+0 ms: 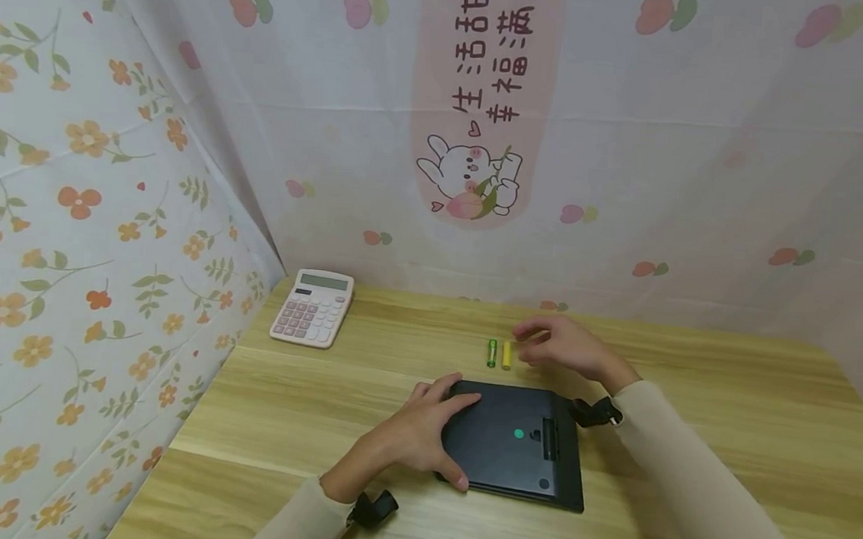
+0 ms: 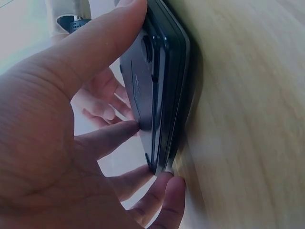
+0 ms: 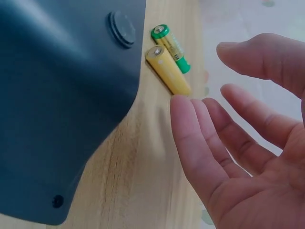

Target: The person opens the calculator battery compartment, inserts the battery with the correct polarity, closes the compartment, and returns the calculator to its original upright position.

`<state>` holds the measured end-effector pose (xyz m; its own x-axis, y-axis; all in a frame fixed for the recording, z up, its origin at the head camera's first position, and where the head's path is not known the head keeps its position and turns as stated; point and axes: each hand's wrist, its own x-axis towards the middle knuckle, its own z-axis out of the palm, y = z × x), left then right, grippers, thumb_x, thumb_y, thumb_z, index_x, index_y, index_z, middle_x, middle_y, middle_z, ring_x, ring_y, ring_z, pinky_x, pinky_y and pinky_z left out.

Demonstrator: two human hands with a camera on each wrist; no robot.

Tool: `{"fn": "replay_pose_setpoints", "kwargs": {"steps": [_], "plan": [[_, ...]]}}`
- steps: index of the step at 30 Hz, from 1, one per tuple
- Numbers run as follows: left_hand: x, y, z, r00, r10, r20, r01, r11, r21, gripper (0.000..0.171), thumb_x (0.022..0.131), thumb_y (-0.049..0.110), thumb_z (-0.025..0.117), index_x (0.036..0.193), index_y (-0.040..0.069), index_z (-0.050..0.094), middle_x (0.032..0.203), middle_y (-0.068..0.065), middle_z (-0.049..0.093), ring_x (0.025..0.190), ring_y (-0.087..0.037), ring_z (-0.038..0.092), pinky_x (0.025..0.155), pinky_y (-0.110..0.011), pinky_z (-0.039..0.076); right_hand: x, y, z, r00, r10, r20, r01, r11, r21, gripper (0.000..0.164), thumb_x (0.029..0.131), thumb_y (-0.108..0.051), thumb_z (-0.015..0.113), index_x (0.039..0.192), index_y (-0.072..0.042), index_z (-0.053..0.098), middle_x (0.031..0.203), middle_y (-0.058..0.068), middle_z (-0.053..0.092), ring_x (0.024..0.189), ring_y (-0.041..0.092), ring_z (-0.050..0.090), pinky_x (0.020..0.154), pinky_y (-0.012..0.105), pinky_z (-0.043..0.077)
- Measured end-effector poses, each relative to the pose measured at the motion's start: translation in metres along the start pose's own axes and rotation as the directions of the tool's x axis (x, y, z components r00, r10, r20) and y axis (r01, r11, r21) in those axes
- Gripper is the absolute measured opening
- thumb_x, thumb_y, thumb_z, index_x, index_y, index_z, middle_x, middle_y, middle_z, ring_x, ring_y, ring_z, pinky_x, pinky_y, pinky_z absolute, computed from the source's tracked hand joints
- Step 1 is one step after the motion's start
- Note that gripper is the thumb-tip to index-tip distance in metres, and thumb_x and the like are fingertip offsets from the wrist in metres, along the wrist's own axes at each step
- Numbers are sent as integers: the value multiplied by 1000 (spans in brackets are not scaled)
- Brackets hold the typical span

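Observation:
A flat black device (image 1: 494,453), its underside up, lies on the table with a battery slot (image 1: 551,439) and a small green dot on its back. My left hand (image 1: 420,427) grips its left end, thumb along the near edge and fingers over the far side. Just beyond the device lie a green battery (image 1: 492,353) and a yellow battery (image 1: 506,355), side by side. Right of them, my right hand (image 1: 565,347) hovers with loosely bent fingers and nothing between them. In the right wrist view, a fingertip overlaps the end of the yellow battery (image 3: 168,70).
A pink and white calculator (image 1: 313,309) sits at the table's back left corner. Printed cloth (image 1: 378,174) hangs behind the wooden table (image 1: 301,411), and floral cloth (image 1: 100,280) hangs along the left. Each wrist wears a black strap-on camera.

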<state>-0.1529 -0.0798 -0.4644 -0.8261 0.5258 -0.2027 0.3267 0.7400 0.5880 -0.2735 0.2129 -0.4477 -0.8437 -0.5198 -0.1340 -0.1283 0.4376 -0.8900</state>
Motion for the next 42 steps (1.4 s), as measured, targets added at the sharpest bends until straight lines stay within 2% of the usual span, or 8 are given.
{"fn": "replay_pose_setpoints", "kwargs": {"steps": [6, 9, 15, 19, 25, 34, 42], "plan": [[0, -5, -3, 1000, 16, 9, -16, 1000, 8, 114, 69, 44, 107, 167, 27, 50, 181, -2, 23, 149, -29, 35, 116, -51, 45, 8, 0, 4, 999, 26, 33, -25, 999, -39, 50, 101, -4, 73, 145, 16, 59, 141, 32, 63, 114, 35, 72, 92, 47, 64], [0, -6, -3, 1000, 25, 10, -25, 1000, 11, 114, 69, 44, 107, 167, 26, 51, 180, -3, 24, 149, -29, 35, 116, -51, 45, 12, -3, 7, 997, 64, 51, -60, 995, -75, 52, 100, -7, 73, 146, 15, 59, 144, 32, 62, 115, 35, 72, 94, 48, 63], [-1, -6, -4, 999, 39, 9, -39, 999, 8, 113, 70, 44, 107, 167, 25, 51, 180, -4, 24, 149, -29, 35, 116, -50, 45, 19, -10, 11, 991, 126, 49, -116, 979, -166, 59, 94, -10, 79, 146, 11, 61, 142, 29, 64, 117, 35, 69, 93, 46, 62], [-1, -6, -4, 999, 40, 6, -40, 999, 11, 113, 69, 44, 107, 166, 25, 51, 180, -3, 25, 148, -29, 36, 115, -49, 45, 26, -12, 13, 993, 115, 34, -100, 951, -293, 62, 87, -13, 86, 142, 9, 66, 135, 24, 68, 119, 37, 66, 96, 48, 60], [-1, -6, -5, 999, 38, 3, -38, 999, 16, 114, 69, 44, 107, 166, 25, 51, 180, -3, 25, 147, -28, 36, 115, -48, 46, 35, -12, 17, 996, 77, 38, -50, 879, -474, 58, 83, -13, 89, 134, 8, 70, 127, 20, 72, 115, 37, 68, 99, 53, 57], [0, -6, -3, 999, 40, 2, -40, 999, 26, 115, 68, 46, 107, 166, 25, 51, 180, -4, 25, 147, -28, 37, 114, -47, 46, 35, -15, 14, 994, 85, 69, -30, 817, -576, 48, 87, -11, 88, 130, 5, 73, 125, 19, 73, 114, 37, 69, 98, 54, 58], [0, -5, -3, 999, 33, -3, -33, 999, 25, 115, 68, 44, 108, 166, 25, 52, 180, -4, 26, 148, -29, 36, 115, -48, 45, 33, -15, 9, 992, 91, 91, -19, 800, -600, 48, 88, -14, 86, 130, 5, 73, 113, 12, 75, 99, 27, 70, 92, 50, 59]]}}
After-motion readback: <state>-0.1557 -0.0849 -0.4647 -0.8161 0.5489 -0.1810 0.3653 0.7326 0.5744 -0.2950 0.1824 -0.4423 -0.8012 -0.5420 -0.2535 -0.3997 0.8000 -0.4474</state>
